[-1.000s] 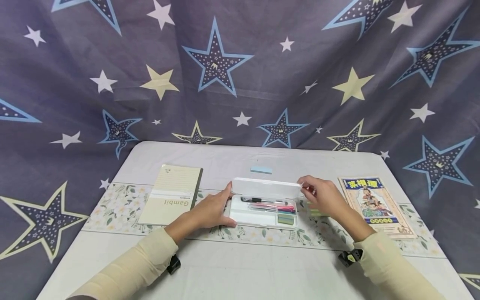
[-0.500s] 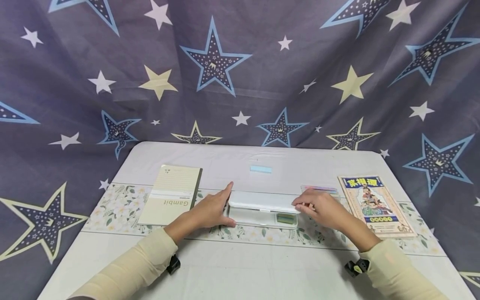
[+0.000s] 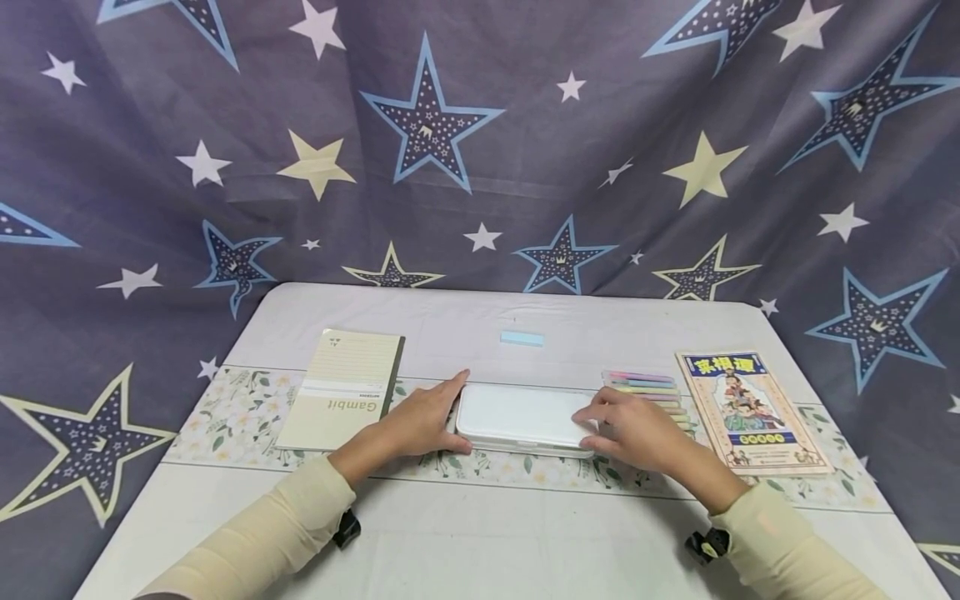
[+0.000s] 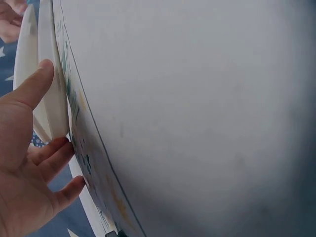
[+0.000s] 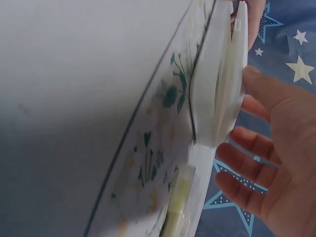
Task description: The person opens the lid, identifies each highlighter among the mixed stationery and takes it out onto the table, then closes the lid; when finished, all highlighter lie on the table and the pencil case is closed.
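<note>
A white pencil case [image 3: 525,414] lies in the middle of the table, its lid nearly down. Both wrist views show a narrow gap between the lid [image 5: 239,64] and the base [image 5: 205,98]. My left hand [image 3: 422,419] holds the case's left end, thumb at the front corner and fingers at the end and back, as the left wrist view shows. With extended fingers my right hand [image 3: 633,423] presses on the lid's right end; in the right wrist view several fingers stand spread and apart from the case. The pens inside are hidden.
A Gambit notebook [image 3: 341,392] lies left of the case. Several pastel highlighters [image 3: 645,382] lie just behind the right hand. A colourful comic book [image 3: 750,414] is further right. Behind the case sits a small light-blue block [image 3: 522,338]. A star-patterned curtain [image 3: 480,167] hangs behind the table.
The lid has swung from upright down over the pencil case, covering the pens and eraser. My right hand has followed it down and forward. The left hand has stayed at the left end.
</note>
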Available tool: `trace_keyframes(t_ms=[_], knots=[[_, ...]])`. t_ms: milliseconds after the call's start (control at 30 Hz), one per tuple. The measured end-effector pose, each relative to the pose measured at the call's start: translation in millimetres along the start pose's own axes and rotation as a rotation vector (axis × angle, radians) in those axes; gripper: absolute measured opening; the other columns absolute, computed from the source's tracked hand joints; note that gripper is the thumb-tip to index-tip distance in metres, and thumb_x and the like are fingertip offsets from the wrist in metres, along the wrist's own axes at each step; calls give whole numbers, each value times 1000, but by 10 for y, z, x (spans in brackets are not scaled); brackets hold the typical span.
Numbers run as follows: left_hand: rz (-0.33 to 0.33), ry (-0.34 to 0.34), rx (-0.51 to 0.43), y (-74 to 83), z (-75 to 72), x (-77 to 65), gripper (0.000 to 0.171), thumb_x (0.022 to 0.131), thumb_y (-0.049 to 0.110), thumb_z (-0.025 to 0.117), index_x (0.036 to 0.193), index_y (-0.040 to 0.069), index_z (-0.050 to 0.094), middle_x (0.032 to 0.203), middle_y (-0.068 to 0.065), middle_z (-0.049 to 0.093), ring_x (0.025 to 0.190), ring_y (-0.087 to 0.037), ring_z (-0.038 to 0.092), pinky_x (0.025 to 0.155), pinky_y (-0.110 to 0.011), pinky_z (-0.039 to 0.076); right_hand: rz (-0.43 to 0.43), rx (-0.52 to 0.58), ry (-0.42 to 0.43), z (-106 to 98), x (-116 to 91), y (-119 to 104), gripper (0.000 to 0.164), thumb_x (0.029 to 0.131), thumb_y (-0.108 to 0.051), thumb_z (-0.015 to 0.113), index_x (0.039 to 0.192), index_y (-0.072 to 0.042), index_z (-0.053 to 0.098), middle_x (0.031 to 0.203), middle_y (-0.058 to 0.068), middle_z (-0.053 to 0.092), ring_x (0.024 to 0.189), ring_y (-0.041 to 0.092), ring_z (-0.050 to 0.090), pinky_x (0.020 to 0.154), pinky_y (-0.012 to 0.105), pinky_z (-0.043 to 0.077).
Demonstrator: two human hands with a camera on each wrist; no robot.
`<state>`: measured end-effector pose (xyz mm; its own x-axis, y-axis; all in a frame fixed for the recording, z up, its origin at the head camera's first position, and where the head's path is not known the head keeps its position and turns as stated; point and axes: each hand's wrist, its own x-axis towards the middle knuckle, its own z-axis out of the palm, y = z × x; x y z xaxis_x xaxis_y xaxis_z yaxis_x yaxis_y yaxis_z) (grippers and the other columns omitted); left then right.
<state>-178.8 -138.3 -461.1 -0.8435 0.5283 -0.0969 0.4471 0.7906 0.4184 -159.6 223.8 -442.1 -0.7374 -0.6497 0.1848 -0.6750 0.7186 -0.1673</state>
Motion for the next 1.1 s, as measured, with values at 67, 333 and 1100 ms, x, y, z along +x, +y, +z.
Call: trace_keyframes(t_ms=[67, 333, 1100], knots=[[1, 2, 4, 5, 0, -2, 118, 79, 59, 81, 163, 5, 19, 160, -17, 43, 144, -34, 47, 117, -51, 40, 13, -22, -10, 11, 1, -24, 35, 86, -41, 80, 114, -23, 78, 103, -2, 69, 76, 6, 60, 62, 22, 50], [37, 10, 16, 20, 6, 6, 106, 80, 58, 81, 159, 8, 32, 155, -12, 50, 138, -30, 53, 114, -47, 44, 73, -84, -50, 22, 11, -90, 40, 82, -43, 83, 118, -26, 75, 104, 1, 68, 72, 6, 56, 53, 17, 39], [-37, -51, 41, 99, -76, 23, 102, 85, 68, 69, 160, 8, 32, 159, -13, 44, 145, -33, 46, 119, -53, 36, 68, -198, -11, -6, 17, -132, 43, 80, -45, 84, 117, -25, 76, 100, 5, 70, 76, 16, 65, 53, 25, 47]])
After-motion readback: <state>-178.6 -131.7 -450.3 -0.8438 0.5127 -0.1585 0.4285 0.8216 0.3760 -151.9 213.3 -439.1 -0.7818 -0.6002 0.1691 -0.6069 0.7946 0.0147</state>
